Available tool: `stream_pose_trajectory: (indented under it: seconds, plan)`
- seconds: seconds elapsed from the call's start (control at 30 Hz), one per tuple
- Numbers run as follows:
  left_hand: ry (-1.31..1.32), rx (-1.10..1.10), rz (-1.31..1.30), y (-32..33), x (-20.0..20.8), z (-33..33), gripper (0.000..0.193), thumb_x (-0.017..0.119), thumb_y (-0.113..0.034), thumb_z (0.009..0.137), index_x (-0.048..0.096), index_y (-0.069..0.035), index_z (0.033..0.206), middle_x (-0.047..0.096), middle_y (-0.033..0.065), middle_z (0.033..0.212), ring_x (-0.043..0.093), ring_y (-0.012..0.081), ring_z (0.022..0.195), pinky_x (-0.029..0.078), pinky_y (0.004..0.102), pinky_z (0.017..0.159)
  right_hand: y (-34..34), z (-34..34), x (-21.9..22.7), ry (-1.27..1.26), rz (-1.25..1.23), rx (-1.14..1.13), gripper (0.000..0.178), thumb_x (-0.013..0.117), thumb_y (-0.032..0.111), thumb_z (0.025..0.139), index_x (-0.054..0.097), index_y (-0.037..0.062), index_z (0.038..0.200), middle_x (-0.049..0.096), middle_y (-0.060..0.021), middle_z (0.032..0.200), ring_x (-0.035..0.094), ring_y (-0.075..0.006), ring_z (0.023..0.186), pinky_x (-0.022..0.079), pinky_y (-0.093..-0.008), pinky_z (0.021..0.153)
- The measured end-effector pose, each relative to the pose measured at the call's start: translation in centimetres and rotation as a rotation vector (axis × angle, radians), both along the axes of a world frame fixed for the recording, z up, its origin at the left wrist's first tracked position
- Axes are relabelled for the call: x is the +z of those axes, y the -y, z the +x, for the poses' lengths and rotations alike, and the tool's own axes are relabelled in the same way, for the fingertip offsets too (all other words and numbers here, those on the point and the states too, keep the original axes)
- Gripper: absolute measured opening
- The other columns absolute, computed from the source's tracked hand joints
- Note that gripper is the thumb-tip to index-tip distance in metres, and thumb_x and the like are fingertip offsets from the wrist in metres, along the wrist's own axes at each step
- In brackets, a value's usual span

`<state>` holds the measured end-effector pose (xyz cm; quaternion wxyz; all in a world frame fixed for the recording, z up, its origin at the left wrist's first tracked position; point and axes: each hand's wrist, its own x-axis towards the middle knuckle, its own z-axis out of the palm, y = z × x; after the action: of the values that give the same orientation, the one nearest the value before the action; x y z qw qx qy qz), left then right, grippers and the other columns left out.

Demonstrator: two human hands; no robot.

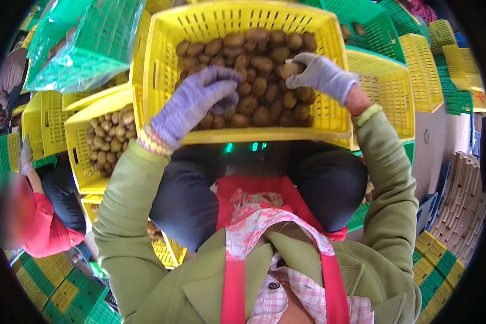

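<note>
A yellow plastic crate (243, 135) in front of me holds many brown oval kiwifruit (262, 63). My left hand (200, 97), in a pale purple knitted glove, hovers over the left part of the fruit. Its fingers are bent but apart, with no fruit visible between them. Over the right part, my right hand (321, 75), gloved the same way, grips one kiwifruit (290, 69) between thumb and fingers. Beaded bands circle my left wrist.
Below the crate's near edge a green-lit digital display (245, 147) glows between my knees. Left stands another yellow crate (73, 156) of kiwifruit, beside a seated person (48, 221) in red. A green crate (110, 43) with clear plastic film stands behind; more yellow crates (383, 86) stand right.
</note>
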<state>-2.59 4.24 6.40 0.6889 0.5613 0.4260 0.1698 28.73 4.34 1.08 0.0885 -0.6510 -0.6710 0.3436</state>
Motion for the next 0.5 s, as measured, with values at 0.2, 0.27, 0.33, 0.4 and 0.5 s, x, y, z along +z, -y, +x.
stream_pose_trajectory:
  seconds: [0.2, 0.27, 0.33, 0.4, 0.5]
  plan:
    - [0.087, 0.017, -0.173, -0.1, -2.3, 1.7, 0.046, 0.056, -0.033, 0.097, 0.050, -0.006, 0.134, 0.065, 0.0073, 0.104, 0.064, 0.0129, 0.087, 0.052, 0.0263, 0.078, 1.6, -1.9, 1.4, -0.213, -0.080, -0.040, 0.074, 0.084, 0.037, 0.071, 0.057, -0.0049, 0.126, 0.067, -0.0134, 0.109, 0.062, -0.0202, 0.100, 0.049, -0.0298, 0.087]
    - [0.140, 0.016, -0.235, -0.1, -3.5, 2.0, 0.050, 0.056, -0.037, 0.097, 0.049, -0.007, 0.136, 0.062, 0.0120, 0.112, 0.064, 0.0190, 0.091, 0.054, 0.0306, 0.083, 1.8, -3.1, 2.8, -0.186, -0.083, -0.015, 0.072, 0.083, 0.037, 0.072, 0.058, -0.0038, 0.126, 0.067, -0.0131, 0.109, 0.063, -0.0196, 0.100, 0.049, -0.0294, 0.088]
    - [0.184, 0.067, -0.366, -0.2, -4.5, 2.3, 0.052, 0.057, -0.039, 0.096, 0.048, -0.007, 0.136, 0.062, 0.0137, 0.113, 0.065, 0.0225, 0.093, 0.054, 0.0335, 0.085, 1.9, -4.0, 3.6, -0.214, -0.062, 0.024, 0.072, 0.083, 0.038, 0.072, 0.058, -0.0028, 0.126, 0.067, -0.0125, 0.109, 0.062, -0.0191, 0.099, 0.049, -0.0294, 0.088]
    - [0.240, 0.128, -0.495, -0.3, -4.8, 2.7, 0.050, 0.057, -0.040, 0.096, 0.050, -0.007, 0.133, 0.062, 0.0141, 0.112, 0.066, 0.0250, 0.092, 0.056, 0.0362, 0.083, 1.9, -4.8, 3.7, -0.213, 0.010, 0.090, 0.064, 0.081, 0.034, 0.077, 0.060, 0.0002, 0.127, 0.068, -0.0092, 0.109, 0.062, -0.0157, 0.099, 0.048, -0.0272, 0.089]
    - [0.344, 0.204, -0.598, -0.3, -4.6, 3.1, 0.045, 0.057, -0.040, 0.096, 0.054, -0.008, 0.127, 0.064, 0.0135, 0.109, 0.067, 0.0277, 0.091, 0.058, 0.0396, 0.077, 1.5, -5.1, 3.7, -0.661, -0.026, 0.055, 0.056, 0.078, 0.027, 0.082, 0.060, 0.0019, 0.128, 0.067, -0.0063, 0.110, 0.061, -0.0116, 0.098, 0.047, -0.0242, 0.090]
